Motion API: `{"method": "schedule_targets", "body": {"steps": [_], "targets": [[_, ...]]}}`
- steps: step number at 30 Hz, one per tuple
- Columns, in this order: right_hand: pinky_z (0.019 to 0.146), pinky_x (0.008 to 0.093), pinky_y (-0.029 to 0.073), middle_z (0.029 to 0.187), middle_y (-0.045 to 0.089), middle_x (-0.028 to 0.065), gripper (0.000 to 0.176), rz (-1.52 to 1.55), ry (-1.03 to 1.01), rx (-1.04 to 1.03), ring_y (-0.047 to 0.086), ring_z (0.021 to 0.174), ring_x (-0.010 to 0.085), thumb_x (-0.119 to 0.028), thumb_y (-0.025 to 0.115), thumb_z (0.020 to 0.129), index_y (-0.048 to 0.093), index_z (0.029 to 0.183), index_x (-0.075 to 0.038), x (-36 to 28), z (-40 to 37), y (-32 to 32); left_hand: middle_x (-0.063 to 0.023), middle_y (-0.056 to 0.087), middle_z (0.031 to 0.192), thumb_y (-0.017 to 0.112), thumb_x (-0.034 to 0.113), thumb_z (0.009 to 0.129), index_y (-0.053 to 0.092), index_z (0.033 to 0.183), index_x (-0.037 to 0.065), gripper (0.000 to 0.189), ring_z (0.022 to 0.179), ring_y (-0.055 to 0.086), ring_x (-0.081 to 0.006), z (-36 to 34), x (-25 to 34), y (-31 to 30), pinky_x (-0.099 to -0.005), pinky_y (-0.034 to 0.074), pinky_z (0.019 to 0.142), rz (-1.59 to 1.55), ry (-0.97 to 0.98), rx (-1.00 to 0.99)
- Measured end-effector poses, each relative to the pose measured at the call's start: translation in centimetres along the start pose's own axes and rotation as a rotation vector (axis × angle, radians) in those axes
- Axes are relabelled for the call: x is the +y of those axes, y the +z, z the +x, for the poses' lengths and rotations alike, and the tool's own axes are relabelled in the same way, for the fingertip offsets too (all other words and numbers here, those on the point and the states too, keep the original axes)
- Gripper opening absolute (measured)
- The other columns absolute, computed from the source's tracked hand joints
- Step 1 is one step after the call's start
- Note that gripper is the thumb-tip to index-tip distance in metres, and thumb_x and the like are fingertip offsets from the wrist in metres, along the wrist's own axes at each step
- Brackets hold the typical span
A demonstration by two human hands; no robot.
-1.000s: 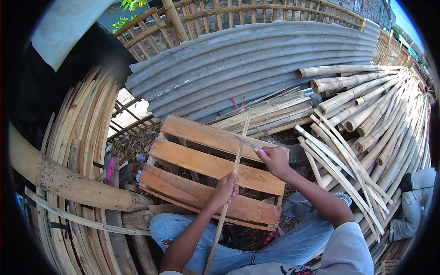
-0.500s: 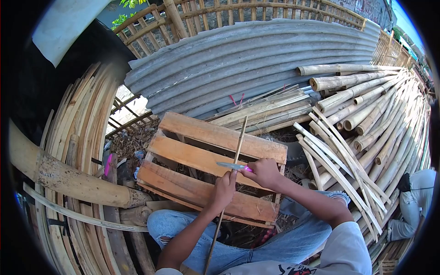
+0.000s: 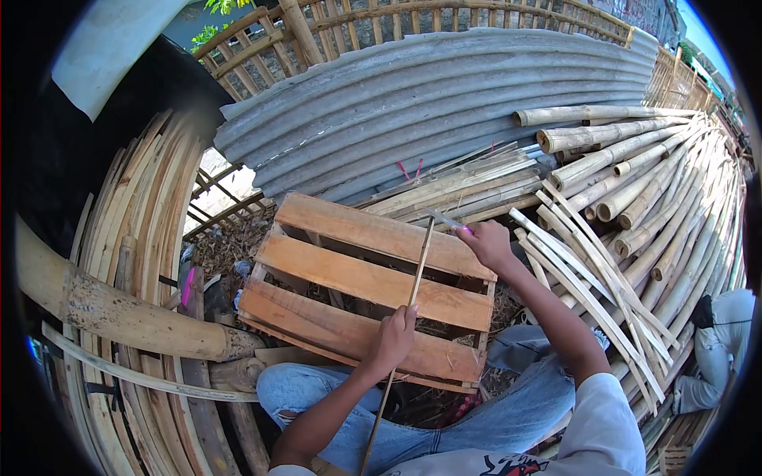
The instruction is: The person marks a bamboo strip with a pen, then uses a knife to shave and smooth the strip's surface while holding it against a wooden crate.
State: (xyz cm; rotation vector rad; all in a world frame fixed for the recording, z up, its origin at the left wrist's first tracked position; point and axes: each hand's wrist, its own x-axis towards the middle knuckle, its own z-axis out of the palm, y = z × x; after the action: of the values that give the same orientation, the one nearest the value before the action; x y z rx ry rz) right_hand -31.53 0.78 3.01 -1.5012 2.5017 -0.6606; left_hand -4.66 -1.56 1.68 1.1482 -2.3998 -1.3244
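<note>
My left hand (image 3: 392,339) is closed around a thin bamboo strip (image 3: 420,266), which runs from my lap up over the wooden crate (image 3: 341,274). In my right hand (image 3: 486,242) is a knife (image 3: 447,220) with a pink handle, its fingers wrapped round the grip. The blade lies across the strip close to its upper end. Beneath both hands, the slatted crate stands in front of my bent knees.
Bamboo poles (image 3: 587,136) are piled at the right, with split strips (image 3: 595,285) leaning on them. More strips (image 3: 143,206) stand at the left beside a thick pole (image 3: 135,313). Corrugated sheeting (image 3: 444,95) lies behind the crate. Another person's leg (image 3: 722,341) shows at far right.
My right hand has moved the knife up and away along the strip, from near my left hand to its upper end. The left hand has shifted slightly down, still gripping the strip.
</note>
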Motion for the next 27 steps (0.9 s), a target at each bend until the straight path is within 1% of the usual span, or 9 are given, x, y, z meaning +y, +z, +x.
{"method": "schedule_targets", "body": {"steps": [3,5,6,9,10,16,20,25,27], "targets": [[0.058,0.0413,0.047,0.06,0.059,0.0202,0.058,0.111,0.077,-0.005,0.061,0.062,0.0349,-0.053,0.044,0.088,0.064,0.07,-0.002,1.3,-0.1,0.9,-0.0253,0.054,0.062,0.033,0.034,0.099,0.048,0.084,-0.005,0.044,0.061,0.059,-0.0414,0.0,0.6,0.0,-0.0471,0.047,0.055,-0.031,0.092,-0.004],[0.054,0.0394,0.042,0.055,0.052,0.0181,0.058,0.249,0.138,0.009,0.053,0.054,0.0302,-0.05,0.045,0.089,0.058,0.066,0.001,1.1,-1.2,1.8,-0.0201,0.053,0.057,0.032,0.037,0.099,0.048,0.085,-0.004,0.046,0.049,0.058,-0.0342,-0.4,2.6,-1.2,-0.0418,0.048,0.046,-0.19,-0.158,-0.144],[0.05,0.0375,0.038,0.05,0.045,0.0161,0.059,0.383,0.205,0.018,0.045,0.046,0.0255,-0.048,0.047,0.09,0.052,0.062,0.004,0.9,-1.5,2.0,-0.0115,0.049,0.052,0.032,0.039,0.099,0.048,0.085,-0.003,0.047,0.04,0.053,-0.022,-0.2,2.4,-1.3,-0.034,0.047,0.038,-0.227,-0.151,-0.146],[0.053,0.0401,0.038,0.053,0.049,0.0206,0.055,0.615,0.204,0.063,0.048,0.05,0.0342,-0.044,0.05,0.089,0.054,0.066,0.005,0.9,-1.7,1.8,-0.006,0.046,0.051,0.032,0.04,0.099,0.049,0.086,-0.001,0.047,0.039,0.05,-0.0148,0.6,1.9,-2.4,-0.0292,0.046,0.037,-0.391,-0.167,-0.157],[0.05,0.0411,0.035,0.051,0.047,0.0196,0.052,0.584,0.064,0.077,0.042,0.046,0.0327,-0.04,0.052,0.089,0.053,0.064,0.005,-0.1,-2.1,1.0,-0.0018,0.041,0.049,0.029,0.04,0.099,0.043,0.08,0.005,0.043,0.034,0.04,-0.0082,0.8,2.0,-2.4,-0.0247,0.043,0.034,-0.399,-0.148,-0.136],[0.048,0.0418,0.038,0.049,0.048,0.0159,0.05,0.27,-0.391,-0.061,0.05,0.046,0.0326,-0.042,0.052,0.088,0.057,0.06,-0.001,-4.4,-5.2,1.6,-0.0005,0.039,0.049,0.028,0.043,0.099,0.04,0.078,0.006,0.045,0.033,0.038,-0.008,0.8,2.0,-2.7,-0.0251,0.043,0.034,-0.506,-0.153,-0.208],[0.05,0.043,0.042,0.049,0.051,0.015,0.05,0.356,-0.136,-0.083,0.054,0.05,0.0342,-0.045,0.052,0.087,0.059,0.06,-0.003,-3.7,-3.7,0.3,0.0001,0.037,0.048,0.026,0.046,0.099,0.038,0.077,0.008,0.046,0.032,0.035,-0.0079,0.7,1.5,-2.4,-0.0254,0.044,0.034,-0.591,-0.16,-0.284],[0.052,0.0444,0.043,0.05,0.052,0.0162,0.051,0.265,-0.109,-0.053,0.056,0.052,0.0354,-0.046,0.052,0.087,0.059,0.06,-0.004,-3.7,-4.7,1.3,0.0003,0.035,0.048,0.022,0.047,0.099,0.037,0.077,0.009,0.047,0.031,0.032,-0.0082,1.1,1.4,-1.9,-0.0274,0.046,0.035,-0.605,-0.146,-0.313],[0.052,0.0444,0.043,0.051,0.053,0.0162,0.051,0.118,-0.411,-0.012,0.057,0.053,0.0348,-0.048,0.052,0.086,0.059,0.059,-0.005,-3.6,-5.3,2.0,0.0002,0.034,0.047,0.021,0.047,0.099,0.037,0.077,0.009,0.047,0.03,0.031,-0.0083,1.1,1.3,-2.0,-0.0279,0.046,0.035,-0.633,-0.14,-0.33]]}}
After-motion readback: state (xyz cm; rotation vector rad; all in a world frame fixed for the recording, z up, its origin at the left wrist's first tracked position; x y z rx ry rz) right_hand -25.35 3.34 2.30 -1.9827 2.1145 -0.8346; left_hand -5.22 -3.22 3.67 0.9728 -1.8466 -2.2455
